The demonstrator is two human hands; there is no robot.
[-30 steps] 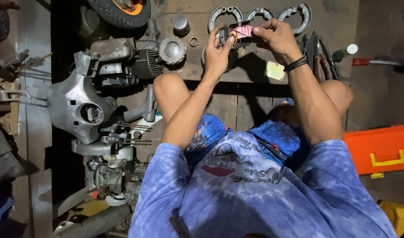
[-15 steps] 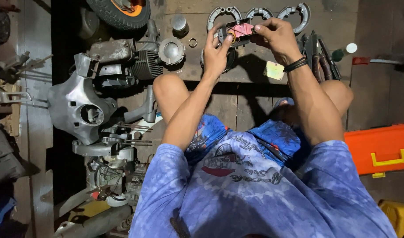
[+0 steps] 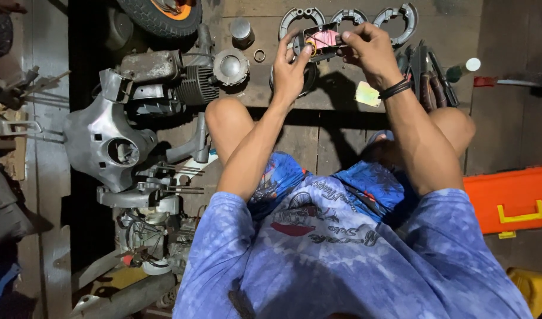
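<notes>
Both hands, left (image 3: pixel 290 74) and right (image 3: pixel 368 50), pinch a small dark box (image 3: pixel 321 41) by its ends, open side up for viewing, above brake shoes (image 3: pixel 297 18) on the floor.

**Wooden floor spread with scooter parts**

On the plank floor (image 3: pixel 336 133): three curved brake shoes (image 3: pixel 296 19) up top, a finned cylinder (image 3: pixel 195 88) beside a round piston (image 3: pixel 230 66), pliers (image 3: pixel 427 80) right, orange toolbox (image 3: pixel 510 198) at the edge.
</notes>
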